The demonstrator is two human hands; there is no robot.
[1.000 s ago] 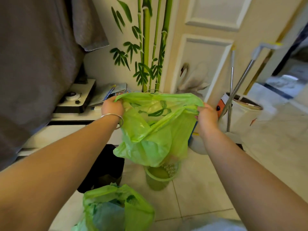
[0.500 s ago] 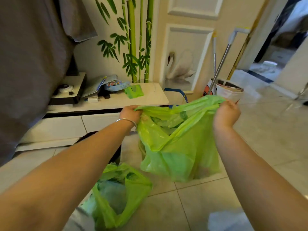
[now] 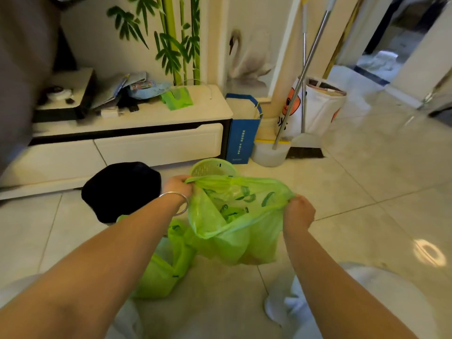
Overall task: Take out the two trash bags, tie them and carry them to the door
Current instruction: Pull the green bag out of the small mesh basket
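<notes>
A light green trash bag [image 3: 234,231] hangs low over the tiled floor, its mouth stretched open between both hands. My left hand [image 3: 177,185], with a silver bangle on the wrist, grips the bag's left rim. My right hand [image 3: 299,212] grips the right rim. A second green trash bag [image 3: 162,267] lies on the floor under my left forearm, partly hidden by it and by the held bag. A small green mesh bin [image 3: 212,167] stands just beyond the held bag. A black bin [image 3: 122,189] stands to its left.
A low white TV cabinet [image 3: 156,145] with clutter on top runs along the wall behind the bins. A blue paper bag [image 3: 242,135], a broom and dustpan [image 3: 293,143] and a white bag [image 3: 315,111] stand by the wall. An open doorway [image 3: 381,52] lies at the far right.
Both hands have lowered the green bag from chest height to just above the floor, clear of the green bin. The view has tilted downward and the bins have come into sight.
</notes>
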